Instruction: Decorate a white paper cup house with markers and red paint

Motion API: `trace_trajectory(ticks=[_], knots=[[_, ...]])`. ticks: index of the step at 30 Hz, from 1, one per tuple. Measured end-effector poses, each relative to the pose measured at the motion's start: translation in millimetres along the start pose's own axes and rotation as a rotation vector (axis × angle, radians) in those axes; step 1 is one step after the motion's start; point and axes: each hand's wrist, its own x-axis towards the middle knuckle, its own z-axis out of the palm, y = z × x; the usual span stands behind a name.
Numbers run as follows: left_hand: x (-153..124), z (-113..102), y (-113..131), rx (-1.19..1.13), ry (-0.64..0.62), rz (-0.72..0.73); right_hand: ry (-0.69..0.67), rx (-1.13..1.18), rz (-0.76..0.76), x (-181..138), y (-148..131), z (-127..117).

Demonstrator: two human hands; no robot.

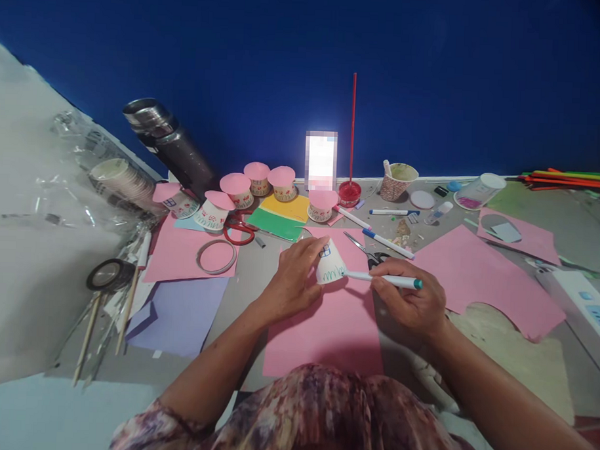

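Note:
My left hand (298, 271) grips a small white paper cup (331, 264), which bears a blue window drawing and green grass-like strokes along its rim. In my right hand (415, 298) is a green marker (391, 279), its tip touching the cup's lower right side. A green cap sits on the marker's back end. Beneath both hands lies a sheet of pink paper (320, 337). Black-handled scissors (372, 254) rest just beyond my right hand, beside a blue-capped marker (390, 244).
Several decorated cups with pink paper tops (236, 186) stand at the back left. Red scissors (239, 233), a tape ring (216, 256) and a dark flask (175, 148) are on the left. A patterned cup (398, 182) and a power strip (585, 307) are on the right.

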Motion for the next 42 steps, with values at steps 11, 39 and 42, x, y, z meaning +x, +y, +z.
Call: trace_trajectory(ticks=[11, 39, 42], knots=[[-2, 2, 2, 0.025, 0.028, 0.037, -0.021, 0.029, -0.040, 1, -3, 4], [-1, -1, 11, 0.036, 0.011, 0.014, -0.028, 0.041, -0.076, -3, -5, 7], [-1, -1, 10, 0.041, 0.006, -0.002, -0.052, 0.016, -0.051, -3, -5, 5]])
